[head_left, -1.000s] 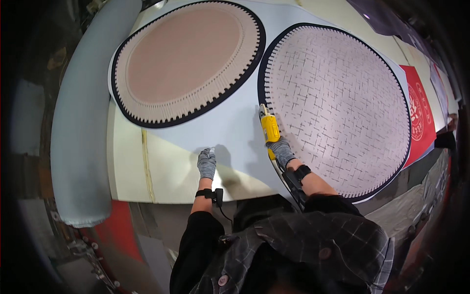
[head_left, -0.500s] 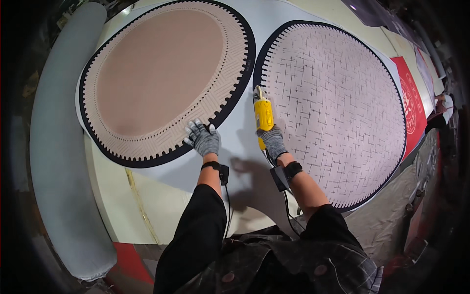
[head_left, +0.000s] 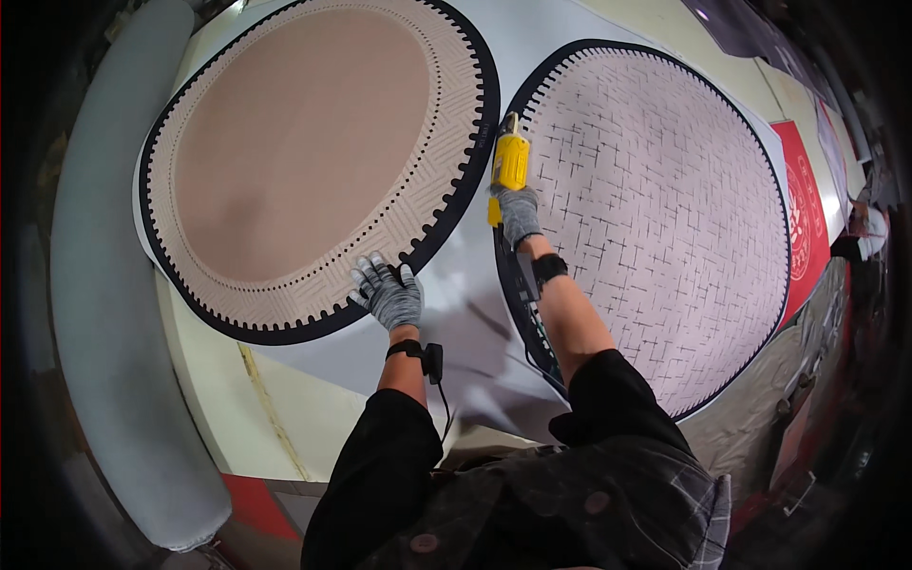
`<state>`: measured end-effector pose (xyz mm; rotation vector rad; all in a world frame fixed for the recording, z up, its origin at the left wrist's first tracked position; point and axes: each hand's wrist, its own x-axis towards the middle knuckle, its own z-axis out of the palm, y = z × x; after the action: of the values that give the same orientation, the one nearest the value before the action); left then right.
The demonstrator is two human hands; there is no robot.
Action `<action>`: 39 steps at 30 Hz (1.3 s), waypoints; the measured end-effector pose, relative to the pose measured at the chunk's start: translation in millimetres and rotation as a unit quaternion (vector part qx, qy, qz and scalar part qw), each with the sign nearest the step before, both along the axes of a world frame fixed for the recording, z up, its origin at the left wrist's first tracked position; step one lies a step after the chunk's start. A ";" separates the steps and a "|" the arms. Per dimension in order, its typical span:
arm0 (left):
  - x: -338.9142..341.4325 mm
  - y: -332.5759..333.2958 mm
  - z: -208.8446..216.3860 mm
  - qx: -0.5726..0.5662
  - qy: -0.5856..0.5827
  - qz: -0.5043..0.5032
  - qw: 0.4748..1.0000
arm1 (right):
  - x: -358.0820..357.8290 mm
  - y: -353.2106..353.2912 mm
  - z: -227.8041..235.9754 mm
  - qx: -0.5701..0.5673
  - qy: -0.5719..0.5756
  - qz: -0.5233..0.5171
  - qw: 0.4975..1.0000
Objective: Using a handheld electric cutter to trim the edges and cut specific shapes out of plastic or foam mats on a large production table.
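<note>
My right hand (head_left: 519,215), in a grey glove, is wrapped round the handle of a yellow electric hand cutter (head_left: 511,163). Its metal head points away from me and rests at the left dark edge of an oval mat (head_left: 655,218), pinkish with a dark crosshatch pattern. The blade itself is too small to make out. My left hand (head_left: 389,294), also gloved, lies flat with fingers spread on the near right border of a second oval mat (head_left: 304,152), which has a plain beige middle and a black scalloped rim.
A pale sheet (head_left: 456,328) shows between and below the mats, on a cream table (head_left: 209,380). Along the left lies a long grey roll (head_left: 109,285). A red printed piece (head_left: 803,204) sticks out at the right. Another person (head_left: 864,231) is at the far right.
My right hand and the cutter have moved forward, away from me, along the left edge of the patterned mat. My left hand stays flat on the same border of the beige mat.
</note>
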<state>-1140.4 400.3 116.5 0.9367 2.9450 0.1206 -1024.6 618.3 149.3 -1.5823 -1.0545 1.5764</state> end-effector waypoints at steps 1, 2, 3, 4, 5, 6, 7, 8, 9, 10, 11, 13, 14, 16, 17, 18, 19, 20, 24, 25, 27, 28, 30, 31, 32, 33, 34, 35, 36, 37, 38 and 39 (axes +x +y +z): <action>1.1 0.1 -1.4 0.001 -0.004 0.002 1.000 | -2.7 11.2 -1.4 0.002 0.011 0.000 1.000; 0.7 -0.1 -2.6 0.000 -0.010 0.009 1.000 | -4.2 20.7 -2.8 0.005 0.021 0.000 1.000; -0.2 -0.3 -3.6 0.004 -0.001 0.000 1.000 | -4.7 28.6 -4.5 0.012 0.060 -0.003 0.998; -3.6 1.5 -4.5 0.008 0.011 -0.008 1.000 | -9.0 37.1 -3.7 0.012 0.057 0.004 0.998; -3.3 1.0 -4.9 0.012 0.014 -0.005 1.000 | -12.3 45.6 -2.9 0.007 0.063 -0.004 0.998; -2.2 2.2 -5.8 0.014 0.010 0.001 1.000 | -14.5 52.3 -2.6 0.003 0.069 -0.013 0.998; -9.9 -7.1 -6.9 0.022 0.030 0.004 0.999 | -30.0 48.6 9.2 -0.040 0.145 -0.045 0.988; -9.2 -6.4 -8.8 0.040 0.043 -0.004 0.998 | -32.3 55.1 9.1 -0.038 0.142 -0.041 0.988; -8.0 -6.3 -10.7 0.046 0.052 -0.005 0.998 | -36.5 64.5 9.4 -0.054 0.155 -0.053 0.985; -7.6 -2.9 -11.2 0.046 0.049 -0.002 0.998 | -39.3 76.7 7.4 -0.070 0.167 -0.067 0.981; -4.2 0.9 -10.7 0.043 0.038 -0.002 0.998 | -40.2 90.7 4.1 -0.061 0.167 -0.082 0.981; -7.7 -6.2 -9.2 0.036 0.047 0.008 0.998 | -51.9 106.9 9.1 -0.065 0.179 -0.086 0.978; -8.1 -6.1 -8.5 0.030 0.045 0.018 0.998 | -53.6 117.9 8.6 -0.058 0.192 -0.099 0.975; -6.5 -1.1 -6.6 0.035 0.047 0.001 0.998 | -54.2 148.3 3.2 -0.051 0.186 -0.116 0.974; -2.5 6.6 -6.9 0.030 0.039 0.002 0.999 | -51.3 169.8 -1.9 -0.033 0.182 -0.142 0.972; 1.5 12.8 -6.0 0.033 0.035 0.004 0.999 | -48.7 189.2 -7.0 -0.030 0.179 -0.140 0.973; -2.6 6.3 -4.7 0.024 0.029 0.012 0.999 | -59.0 195.1 -6.6 -0.027 0.139 -0.159 0.977; -6.2 0.6 -2.2 0.016 0.024 0.019 0.999 | -68.4 197.4 -7.6 -0.023 0.100 -0.179 0.979; -6.1 0.9 -4.0 0.004 0.019 0.027 0.999 | -73.7 248.9 -21.2 -0.034 0.135 -0.199 0.970; 0.7 12.1 -8.5 0.015 0.011 0.019 1.000 | -60.3 280.2 -32.7 -0.019 0.150 -0.195 0.969; 0.4 12.5 -9.2 0.012 0.017 0.015 1.000 | -62.3 302.5 -33.2 -0.026 0.160 -0.209 0.964; -1.2 11.1 -9.6 0.012 0.023 0.011 1.000 | -64.4 309.2 -28.7 -0.030 0.161 -0.221 0.961; -3.5 7.6 -7.5 0.009 0.024 0.013 1.000 | -66.2 321.6 -22.1 -0.034 0.158 -0.247 0.956; -5.0 5.3 -5.5 0.012 0.024 0.012 1.000 | -67.0 327.3 -18.2 -0.034 0.153 -0.258 0.953; -6.4 3.7 -4.3 0.008 0.023 0.012 1.000 | -67.9 333.5 -14.7 -0.033 0.145 -0.267 0.952; -7.6 1.0 -2.6 -0.003 0.026 0.018 1.000 | -68.7 338.5 -12.1 -0.030 0.141 -0.271 0.952; -8.3 -0.2 -1.5 -0.011 0.029 0.026 0.999 | -69.2 345.7 -13.0 -0.023 0.147 -0.264 0.953; -9.1 -2.8 0.9 -0.012 0.034 0.020 0.999 | -64.3 350.7 -15.7 -0.007 0.165 -0.243 0.956; -9.4 -4.5 1.2 -0.014 0.035 0.024 0.999 | -57.0 355.9 -18.3 0.009 0.184 -0.220 0.958; -4.6 9.9 -6.9 -0.005 0.018 0.016 1.000 | -31.2 391.5 -19.4 -0.007 0.243 -0.225 0.943; 0.7 24.6 -14.9 0.004 0.000 0.008 1.000 | -7.6 426.0 -18.8 -0.023 0.301 -0.228 0.926; 0.3 23.0 -15.4 0.002 0.009 -0.004 1.000 | -3.3 430.0 -21.7 -0.035 0.267 -0.260 0.928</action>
<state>-1140.0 423.3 101.0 0.9551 2.9574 0.1172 -1027.8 1048.3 127.6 -1.2231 -0.2560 1.5364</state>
